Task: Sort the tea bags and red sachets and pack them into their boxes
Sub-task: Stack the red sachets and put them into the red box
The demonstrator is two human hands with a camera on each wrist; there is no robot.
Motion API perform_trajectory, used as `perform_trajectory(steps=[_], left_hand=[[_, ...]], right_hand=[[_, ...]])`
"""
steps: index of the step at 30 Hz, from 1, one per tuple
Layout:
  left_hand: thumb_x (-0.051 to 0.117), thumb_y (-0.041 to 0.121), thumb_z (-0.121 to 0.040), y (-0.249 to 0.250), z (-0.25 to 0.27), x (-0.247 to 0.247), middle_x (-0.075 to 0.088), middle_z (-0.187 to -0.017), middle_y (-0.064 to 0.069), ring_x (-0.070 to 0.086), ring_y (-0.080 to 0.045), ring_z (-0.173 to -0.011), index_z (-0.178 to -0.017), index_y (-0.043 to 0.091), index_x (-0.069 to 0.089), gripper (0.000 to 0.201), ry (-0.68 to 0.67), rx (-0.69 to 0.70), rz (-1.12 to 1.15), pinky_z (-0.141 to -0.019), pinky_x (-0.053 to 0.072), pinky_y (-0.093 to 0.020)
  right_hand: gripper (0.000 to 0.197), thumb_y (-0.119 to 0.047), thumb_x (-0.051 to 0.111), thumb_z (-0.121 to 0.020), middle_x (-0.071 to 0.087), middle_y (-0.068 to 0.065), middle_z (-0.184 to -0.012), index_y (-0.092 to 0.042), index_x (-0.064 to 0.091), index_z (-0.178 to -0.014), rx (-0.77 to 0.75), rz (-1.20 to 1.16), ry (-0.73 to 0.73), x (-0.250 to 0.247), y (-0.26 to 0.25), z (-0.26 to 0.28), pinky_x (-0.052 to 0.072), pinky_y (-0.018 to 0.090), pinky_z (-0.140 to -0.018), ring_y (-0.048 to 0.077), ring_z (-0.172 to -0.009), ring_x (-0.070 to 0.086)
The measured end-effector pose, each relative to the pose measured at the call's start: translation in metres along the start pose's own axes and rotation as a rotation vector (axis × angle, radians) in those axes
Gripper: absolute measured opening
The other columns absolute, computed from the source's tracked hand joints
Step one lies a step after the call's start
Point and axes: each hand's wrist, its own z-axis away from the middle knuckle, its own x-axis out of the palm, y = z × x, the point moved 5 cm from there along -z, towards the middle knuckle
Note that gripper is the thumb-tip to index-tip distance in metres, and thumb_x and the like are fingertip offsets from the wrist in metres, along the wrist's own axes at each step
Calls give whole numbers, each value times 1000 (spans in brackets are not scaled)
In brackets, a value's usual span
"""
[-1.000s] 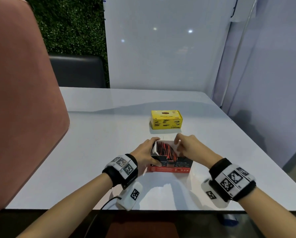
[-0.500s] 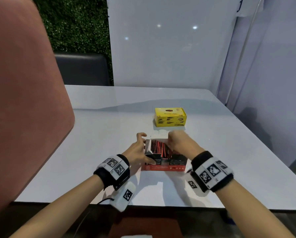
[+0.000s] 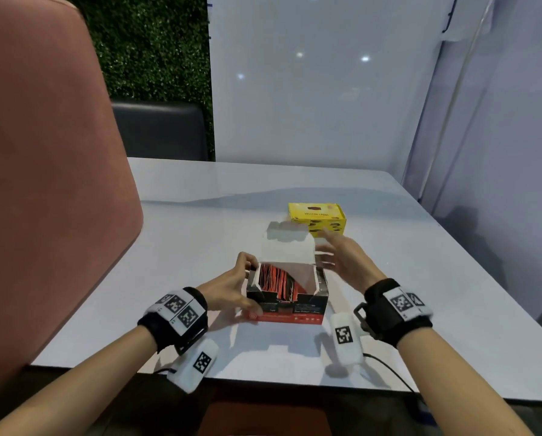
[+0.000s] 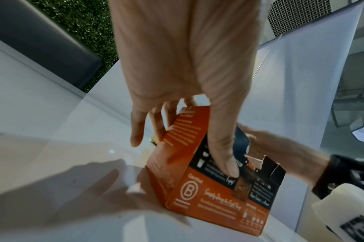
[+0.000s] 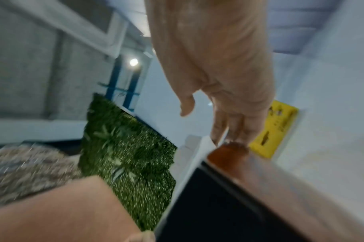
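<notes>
The red sachet box (image 3: 290, 306) stands near the table's front edge with its white lid flap (image 3: 290, 248) raised at the back. Several red sachets (image 3: 274, 278) stand packed inside. My left hand (image 3: 231, 287) grips the box's left end, thumb (image 4: 224, 157) pressed on the front face of the box (image 4: 199, 188), fingers round the back. My right hand (image 3: 338, 256) hovers by the flap's right edge, fingers straight and holding nothing. In the right wrist view that hand (image 5: 228, 121) is blurred above the box corner. The yellow tea box (image 3: 316, 215) sits shut behind, also seen as the yellow tea box (image 5: 278, 131).
The white table (image 3: 200, 234) spreads out around both boxes. A pink chair back (image 3: 43, 184) rises close on the left. A dark seat (image 3: 159, 130) and a white panel (image 3: 310, 89) stand behind the far edge.
The lid flap has swung up and back, baring the sachets. My right hand left the box top and moved right, fingers straightened. My left hand kept its grip on the box.
</notes>
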Motion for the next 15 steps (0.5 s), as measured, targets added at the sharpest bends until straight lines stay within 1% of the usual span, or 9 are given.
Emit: perform_trajectory(steps=[2,4,6,7,9,11,13,15], left_hand=[[80,5,-67,-2,-1,-1,39,-117,0,44,-11,-112,-111,14,21,75,20,7,9,-88,45,-20],[81,5,-66,-3,-2,-1,41,-114,3,45,-9,-110,-112,14,20,77,37,9,13,-85,45,-18],[82,5,-65,-4,-3,-1,43,-116,0,46,-12,-110,-112,15,19,79,49,7,6,-86,45,-19],[82,5,-65,-5,-3,-1,43,-118,-3,46,-14,-112,-111,15,19,79,54,8,0,-87,46,-19],[83,7,-64,-5,-3,-3,43,-124,-6,46,-16,-115,-111,16,19,80,60,12,-12,-85,45,-15],[83,7,-64,-5,-3,-3,43,-126,-6,45,-16,-115,-111,16,18,81,54,11,-24,-80,43,-10],[82,6,-64,-5,-3,-2,44,-126,-6,45,-15,-114,-111,15,18,80,51,15,-35,-76,42,-5],[82,7,-65,-4,-3,-2,44,-126,-6,46,-15,-113,-110,16,18,79,53,16,-46,-75,43,-6]], right_hand=[[36,-36,43,-97,66,12,-103,-12,55,-121,-144,87,20,5,-14,8,53,29,-76,25,-89,64],[29,-29,46,-97,67,6,-101,-12,63,-114,-290,256,34,12,-25,18,53,22,-72,17,-87,64],[19,-22,53,-94,69,-2,-96,-16,70,-101,-412,448,37,18,-27,28,52,19,-74,9,-88,64],[16,-21,57,-92,70,-4,-94,-17,72,-96,-443,506,28,20,-24,34,51,19,-76,9,-89,64],[14,-21,61,-89,73,0,-91,-17,74,-93,-456,660,-9,23,-16,43,50,23,-76,14,-87,66],[17,-24,62,-89,74,5,-93,-17,74,-99,-494,916,-17,24,-8,49,52,30,-77,21,-83,66],[19,-24,61,-89,73,6,-98,-15,73,-101,-629,1082,3,27,-7,55,55,39,-75,26,-83,67],[23,-25,58,-86,74,7,-96,-13,73,-98,-768,1164,9,34,-9,62,58,39,-69,27,-79,69]])
